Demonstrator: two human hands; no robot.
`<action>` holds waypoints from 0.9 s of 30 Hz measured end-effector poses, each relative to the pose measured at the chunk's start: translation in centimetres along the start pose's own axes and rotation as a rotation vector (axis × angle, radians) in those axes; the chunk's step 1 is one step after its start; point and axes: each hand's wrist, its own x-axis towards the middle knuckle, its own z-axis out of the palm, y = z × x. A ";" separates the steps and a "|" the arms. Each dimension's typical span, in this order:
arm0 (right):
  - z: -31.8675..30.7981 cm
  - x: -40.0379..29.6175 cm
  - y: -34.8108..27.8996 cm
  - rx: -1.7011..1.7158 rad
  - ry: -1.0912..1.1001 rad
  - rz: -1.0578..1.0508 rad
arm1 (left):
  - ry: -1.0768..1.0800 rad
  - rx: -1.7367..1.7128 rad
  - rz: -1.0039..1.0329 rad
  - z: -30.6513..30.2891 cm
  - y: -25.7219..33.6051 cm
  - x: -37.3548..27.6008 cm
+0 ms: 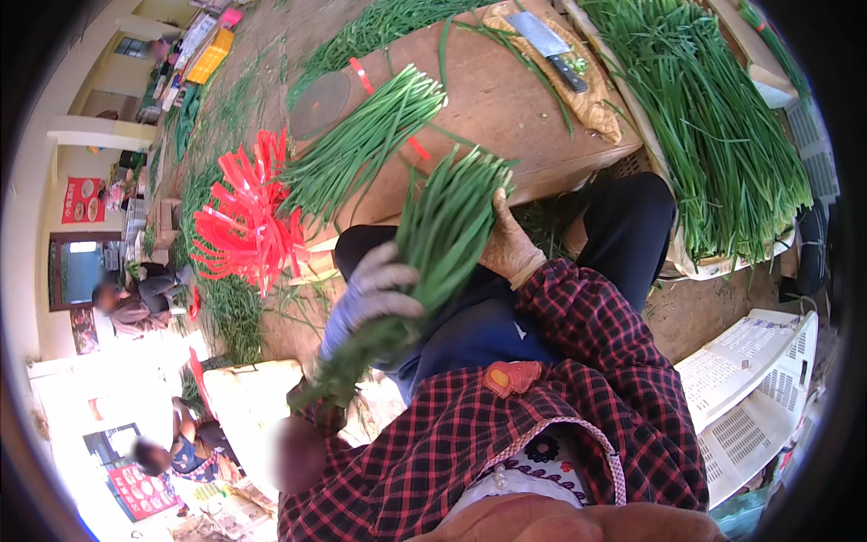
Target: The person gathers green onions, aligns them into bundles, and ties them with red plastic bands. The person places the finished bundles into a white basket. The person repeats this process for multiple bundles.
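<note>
A bunch of long green chives (450,230) slants across my lap, its pale cut ends pointing forward. My right hand (509,242), in a stained glove, grips it near those ends. Blurred by motion, my left hand (372,295) in a pale lavender glove has its fingers curled over the leaves lower down. The leaf tips trail towards my left sleeve. Just ahead, another chive bunch (366,139) lies on a brown board surface (484,101) across a red strip (418,148). A thick bundle of red ribbon strips (247,210) hangs at that surface's left edge.
A cleaver (542,37) lies on a tan cloth (596,112) at the far right of the board. A round dark disc (320,103) sits at left. Chives fill a crate (718,135) on the right, above white plastic crates (752,379). People sit at far left.
</note>
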 end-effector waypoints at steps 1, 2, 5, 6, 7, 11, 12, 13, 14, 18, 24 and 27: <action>-1.0 0.0 0.4 0.012 0.081 0.018 | -0.158 0.169 -0.056 -0.4 1.3 -0.9; -1.9 0.4 0.7 0.079 0.064 0.040 | -0.259 0.208 -0.073 -0.4 2.3 -1.4; -3.0 0.7 1.4 0.011 0.164 -0.008 | -0.436 -0.092 -0.180 -1.1 2.4 -3.0; -3.5 0.8 1.6 -0.002 0.178 -0.016 | -0.433 -0.319 -0.268 -2.0 1.7 -3.6; -3.2 0.8 1.6 -0.023 0.187 -0.009 | -0.430 -0.547 -0.353 -2.8 0.7 -4.2; -3.2 0.9 1.4 -0.051 0.176 0.032 | 0.393 -1.178 -0.316 -2.3 -3.8 -1.9; -3.4 0.9 1.2 -0.076 0.184 0.021 | 0.511 -1.188 -0.324 -1.9 -4.6 0.0; -3.8 0.8 1.1 -0.104 0.199 0.008 | 0.520 -0.954 -0.395 -1.2 -5.9 1.6; -4.1 0.9 1.2 -0.115 0.217 -0.006 | 0.531 -0.707 -0.465 -0.7 -7.1 2.9; -3.7 1.5 0.8 -0.107 0.223 -0.018 | 0.288 -0.317 -0.658 5.0 -11.4 5.1; -2.5 0.7 0.9 -0.159 0.186 -0.021 | 0.410 -0.302 -0.492 9.6 -7.6 5.1; -0.1 -0.4 -0.2 -0.216 0.079 -0.073 | 0.544 -0.451 -0.275 9.8 -4.0 6.2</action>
